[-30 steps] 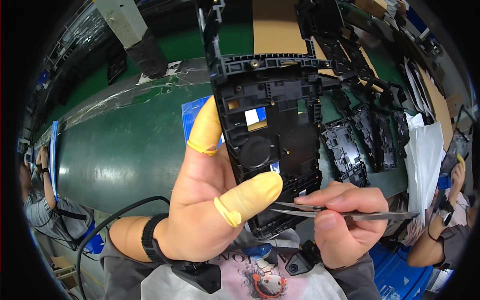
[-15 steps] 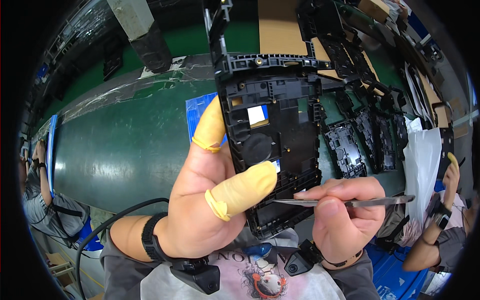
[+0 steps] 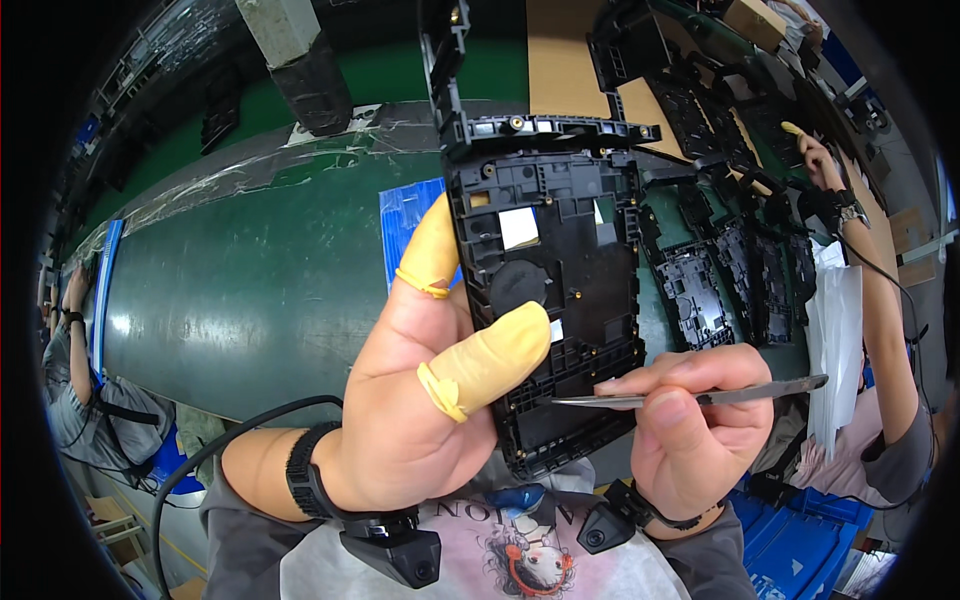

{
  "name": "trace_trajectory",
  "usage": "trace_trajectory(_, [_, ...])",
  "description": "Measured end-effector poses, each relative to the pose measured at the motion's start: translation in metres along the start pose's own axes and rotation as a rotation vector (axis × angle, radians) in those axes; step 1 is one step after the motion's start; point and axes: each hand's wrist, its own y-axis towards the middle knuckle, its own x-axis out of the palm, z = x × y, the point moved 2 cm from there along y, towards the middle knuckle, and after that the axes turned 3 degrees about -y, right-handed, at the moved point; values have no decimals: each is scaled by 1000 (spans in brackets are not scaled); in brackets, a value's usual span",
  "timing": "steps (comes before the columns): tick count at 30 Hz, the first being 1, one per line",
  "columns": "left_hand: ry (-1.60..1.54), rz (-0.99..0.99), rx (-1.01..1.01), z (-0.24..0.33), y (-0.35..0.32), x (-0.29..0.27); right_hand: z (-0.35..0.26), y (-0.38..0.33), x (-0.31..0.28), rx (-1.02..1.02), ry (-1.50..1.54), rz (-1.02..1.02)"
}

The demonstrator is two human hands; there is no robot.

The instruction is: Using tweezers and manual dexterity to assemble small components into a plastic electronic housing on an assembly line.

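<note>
Black plastic frame (image 3: pixel 560 290), gripped upright in the left hand (image 3: pixel 420 420), now sits closer and larger than a second ago. Right hand (image 3: pixel 695 425) pinches metal tweezers (image 3: pixel 690 397), tips shifted onto the frame's lower edge.

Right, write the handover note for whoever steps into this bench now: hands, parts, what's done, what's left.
Left hand: holds the black plastic frame upright, thumb and forefinger in yellow finger cots.
Right hand: pinches metal tweezers, tips at the frame's lower part, just right of the left thumb.
Parts: more black frames lie in a row on the green bench to the right.
Done: white patches already sit in the frame's upper part.
Left: whatever the tweezers are working on; too small to tell.
</note>
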Motion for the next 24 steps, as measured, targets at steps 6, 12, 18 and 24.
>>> trace_trajectory(6, [1,-21,22,0,0,0,-1,0,-1,10,-16,-11])
trace_trajectory(12, [-10,-20,14,2,1,2,-1,3,0,-14,8,-11])
trace_trajectory(18, [3,-23,21,4,0,3,-3,3,2,12,-16,-10])
trace_trajectory(24, [106,-47,26,5,2,3,-3,4,2,20,-23,3])
